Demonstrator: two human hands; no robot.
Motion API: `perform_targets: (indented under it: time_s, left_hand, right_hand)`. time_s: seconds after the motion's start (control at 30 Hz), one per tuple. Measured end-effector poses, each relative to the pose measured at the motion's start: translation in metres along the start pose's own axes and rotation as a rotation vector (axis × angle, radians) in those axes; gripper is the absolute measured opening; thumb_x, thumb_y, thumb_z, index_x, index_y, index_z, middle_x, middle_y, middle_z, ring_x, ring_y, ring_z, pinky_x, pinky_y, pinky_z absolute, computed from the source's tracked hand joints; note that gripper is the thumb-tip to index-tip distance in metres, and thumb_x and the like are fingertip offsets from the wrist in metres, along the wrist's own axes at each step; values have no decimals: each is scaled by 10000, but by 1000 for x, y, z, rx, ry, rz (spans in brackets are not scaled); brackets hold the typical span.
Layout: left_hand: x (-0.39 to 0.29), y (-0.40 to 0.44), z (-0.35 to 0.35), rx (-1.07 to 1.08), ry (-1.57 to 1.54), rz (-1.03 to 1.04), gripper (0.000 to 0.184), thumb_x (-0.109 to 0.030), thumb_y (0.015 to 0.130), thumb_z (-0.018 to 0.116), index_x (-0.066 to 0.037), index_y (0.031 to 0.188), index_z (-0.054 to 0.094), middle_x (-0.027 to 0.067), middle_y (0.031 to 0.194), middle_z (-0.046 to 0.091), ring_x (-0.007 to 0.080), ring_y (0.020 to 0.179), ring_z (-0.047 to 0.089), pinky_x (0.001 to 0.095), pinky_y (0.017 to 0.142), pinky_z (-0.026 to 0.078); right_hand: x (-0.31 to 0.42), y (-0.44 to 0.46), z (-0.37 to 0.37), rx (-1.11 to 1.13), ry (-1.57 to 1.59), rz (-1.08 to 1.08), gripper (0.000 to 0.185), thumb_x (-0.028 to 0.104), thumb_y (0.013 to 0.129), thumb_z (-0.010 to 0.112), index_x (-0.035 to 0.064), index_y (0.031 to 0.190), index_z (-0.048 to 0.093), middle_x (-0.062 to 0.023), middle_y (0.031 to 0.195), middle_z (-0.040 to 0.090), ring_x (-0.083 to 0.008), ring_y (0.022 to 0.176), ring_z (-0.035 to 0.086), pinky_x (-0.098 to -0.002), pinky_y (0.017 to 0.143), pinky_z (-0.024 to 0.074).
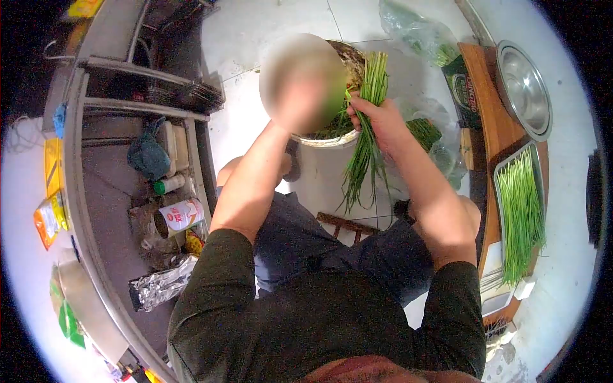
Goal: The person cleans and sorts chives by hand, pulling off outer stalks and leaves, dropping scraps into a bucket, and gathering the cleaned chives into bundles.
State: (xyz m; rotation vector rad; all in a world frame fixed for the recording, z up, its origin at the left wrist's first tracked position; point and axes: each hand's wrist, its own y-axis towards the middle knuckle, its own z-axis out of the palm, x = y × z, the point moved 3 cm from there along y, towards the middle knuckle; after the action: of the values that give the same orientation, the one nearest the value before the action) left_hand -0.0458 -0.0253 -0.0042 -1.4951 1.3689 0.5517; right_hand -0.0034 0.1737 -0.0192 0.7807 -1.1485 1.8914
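My right hand (377,117) is closed around a bunch of garlic chives (373,80). The pale stem ends point up and the long green leaves hang down past the wrist. My left hand (297,102) reaches over a round bucket (325,142) just left of the bunch. A blurred patch covers that hand, so its fingers and anything in them are hidden. Dark plant scraps lie in the bucket, whose pale rim shows below the patch.
On the right, a wooden board (480,83) bears a metal tray (537,156) of chives and a steel bowl (525,89). Plastic bags (418,29) lie on the floor nearby. A shelf holding a tin (182,217) and foil (165,284) stands left.
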Motion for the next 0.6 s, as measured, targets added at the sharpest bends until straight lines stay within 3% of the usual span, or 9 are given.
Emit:
perform_targets:
  time_s: [0.03,0.13,0.17,0.3,0.47,0.6]
  left_hand:
    - [-8,-6,16,-85,-46,-16,270,-268,861,655,-6,919,687,3,654,578,82,570,503,284,543,430]
    - [-2,-7,21,-157,101,202,231,-217,862,644,-2,948,644,45,656,572,169,581,532,310,572,448]
    - [-11,-14,20,-223,253,256,231,-204,865,635,-2,976,633,69,688,587,196,594,541,320,587,456]
    - [-17,-18,20,-441,402,657,252,-241,849,648,2,916,645,162,754,619,285,642,559,354,640,477]
    - [-3,-11,22,-245,141,396,250,-248,834,696,-4,878,670,79,758,644,172,688,578,292,659,476]
    - [0,-8,39,-76,-282,395,202,-206,875,667,-5,883,680,12,764,640,86,709,551,253,641,452]
  right_hand:
    - [1,0,-1,-10,-11,-12,221,178,853,662,37,1012,604,-49,796,642,-124,646,570,-259,575,459]
    - [1,-1,1,-7,45,-18,235,172,858,651,38,1040,588,-49,795,641,-127,645,572,-268,583,467]
    - [0,1,0,-6,52,-18,235,171,859,648,38,1043,586,-50,794,641,-127,646,573,-269,584,469]
    - [-4,6,-1,0,79,-21,235,162,864,638,38,1053,578,-48,788,638,-128,646,574,-273,586,472]
    - [-4,7,-2,1,102,-44,213,155,855,642,22,1015,597,-62,770,646,-137,627,584,-267,563,482]
    - [-4,7,-1,43,84,-38,198,159,848,649,30,992,608,-56,768,642,-132,620,577,-265,548,469]
